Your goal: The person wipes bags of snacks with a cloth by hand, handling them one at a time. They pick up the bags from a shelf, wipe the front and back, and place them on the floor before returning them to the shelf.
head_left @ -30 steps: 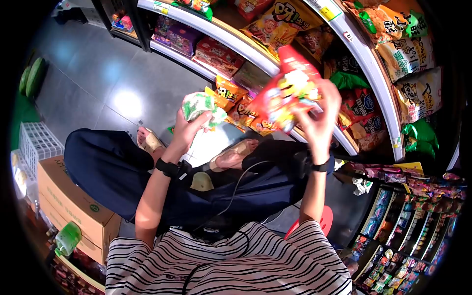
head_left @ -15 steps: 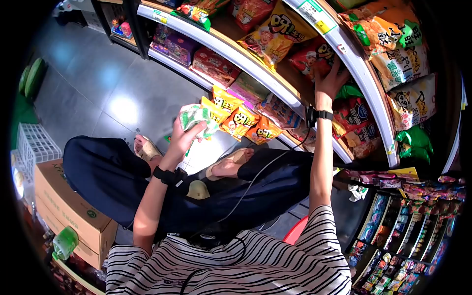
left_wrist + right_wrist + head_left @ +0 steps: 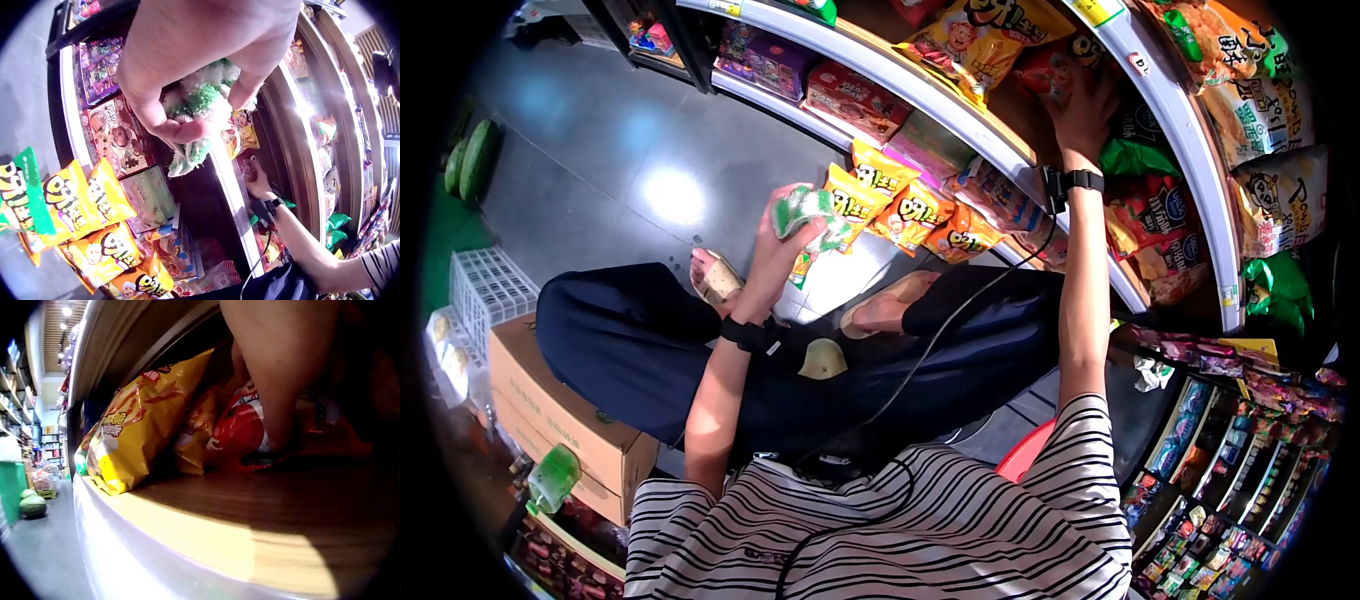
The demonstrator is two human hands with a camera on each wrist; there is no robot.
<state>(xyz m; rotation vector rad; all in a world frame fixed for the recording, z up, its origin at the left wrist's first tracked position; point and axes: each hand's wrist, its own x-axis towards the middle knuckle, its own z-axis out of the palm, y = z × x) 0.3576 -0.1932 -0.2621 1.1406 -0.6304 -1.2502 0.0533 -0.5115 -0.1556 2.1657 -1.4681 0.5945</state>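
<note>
My left hand (image 3: 772,262) grips a crumpled, fuzzy green-and-white cloth (image 3: 203,100) above the floor, thumb over it and fingers around it. Deep on a wooden shelf board (image 3: 187,515), my right hand (image 3: 1085,122) holds a red snack bag (image 3: 240,431) with thumb and fingers on either side. Part of that bag is hidden behind the hand and in shadow. A large yellow snack bag (image 3: 140,428) leans beside it, toward the shelf's outer end. Several orange-yellow snack bags (image 3: 913,215) stand on the floor beyond the left hand.
White shelf edges (image 3: 960,120) curve past the right forearm. Boxes (image 3: 855,100) fill the lower shelf. Cardboard boxes (image 3: 560,400) and a white plastic crate (image 3: 495,285) are at the left. A thin cable (image 3: 940,350) runs from the right wrist across the lap.
My right hand had the red bag raised in front of the shelf, then carried it in onto the board, where it remains. The left hand keeps holding the cloth.
</note>
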